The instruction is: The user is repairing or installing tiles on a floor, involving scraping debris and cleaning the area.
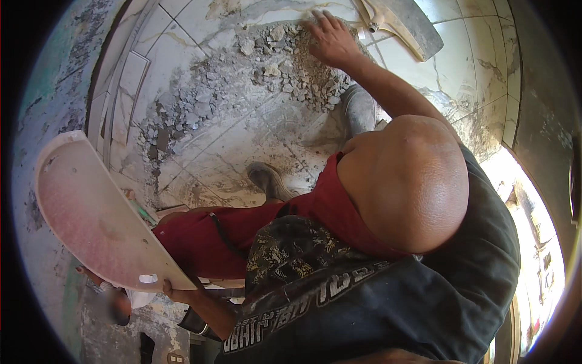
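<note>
My left hand (176,293) grips the straight edge of a half-round, pale pinkish-white panel (100,209) near its slot-shaped hole. The panel stands tilted at the left beside my red-clad leg (206,242), and looks stiff, with a thin rim. My right hand (330,39) reaches forward over the far end of a patch of grey rubble (267,67), fingers apart, touching the fine debris. It holds nothing that I can see. Broken chunks and dust spread from there toward the left across marbled floor tiles (206,148).
A broad grey-bladed tool with a pale handle (400,24) lies at the far right. My boots (361,109) stand by the rubble. Cut tile strips (130,79) line the left wall. A person (121,303) is at the lower left. Bright light enters at right.
</note>
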`<state>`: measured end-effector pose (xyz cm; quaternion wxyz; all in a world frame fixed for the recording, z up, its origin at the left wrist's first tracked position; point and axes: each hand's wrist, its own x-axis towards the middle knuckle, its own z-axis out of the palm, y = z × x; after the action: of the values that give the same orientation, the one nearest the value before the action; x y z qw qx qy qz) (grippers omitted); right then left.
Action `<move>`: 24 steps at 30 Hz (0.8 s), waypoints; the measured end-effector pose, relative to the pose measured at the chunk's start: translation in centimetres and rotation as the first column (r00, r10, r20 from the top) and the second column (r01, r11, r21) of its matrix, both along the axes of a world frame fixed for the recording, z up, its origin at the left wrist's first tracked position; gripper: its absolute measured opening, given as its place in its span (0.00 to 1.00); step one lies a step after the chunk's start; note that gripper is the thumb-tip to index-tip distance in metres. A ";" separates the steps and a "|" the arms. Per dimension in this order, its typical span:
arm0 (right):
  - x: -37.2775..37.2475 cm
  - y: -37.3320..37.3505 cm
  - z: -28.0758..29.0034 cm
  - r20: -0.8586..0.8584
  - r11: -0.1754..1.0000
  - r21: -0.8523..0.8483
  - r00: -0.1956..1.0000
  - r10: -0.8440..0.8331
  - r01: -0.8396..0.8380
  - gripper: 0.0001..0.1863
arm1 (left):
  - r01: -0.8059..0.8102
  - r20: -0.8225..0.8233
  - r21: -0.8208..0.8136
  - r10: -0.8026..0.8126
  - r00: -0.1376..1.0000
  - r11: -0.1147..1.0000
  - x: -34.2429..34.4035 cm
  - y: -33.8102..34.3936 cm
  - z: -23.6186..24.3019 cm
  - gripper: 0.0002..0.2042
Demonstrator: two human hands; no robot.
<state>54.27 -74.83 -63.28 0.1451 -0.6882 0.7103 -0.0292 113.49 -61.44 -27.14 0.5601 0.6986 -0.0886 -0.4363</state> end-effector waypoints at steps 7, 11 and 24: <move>3.7 4.6 1.5 0.193 0.819 0.170 0.833 0.519 -0.549 0.34 | -0.109 0.016 0.019 0.109 0.994 0.994 0.3 0.3 -0.4 0.31; 3.6 8.6 2.3 0.185 0.734 0.201 0.761 0.622 -0.649 0.26 | -0.075 -0.030 0.011 0.075 0.997 0.997 0.4 0.9 -0.2 0.31; -0.1 8.2 1.7 0.315 0.901 -0.031 0.851 0.420 -0.433 0.08 | -0.135 -0.064 0.019 0.136 0.989 0.991 -0.5 0.3 -0.4 0.31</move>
<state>54.13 -66.66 -61.60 0.2732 -0.8116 0.5083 -0.0912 112.98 -61.16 -27.58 0.5861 0.6925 -0.0194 -0.4202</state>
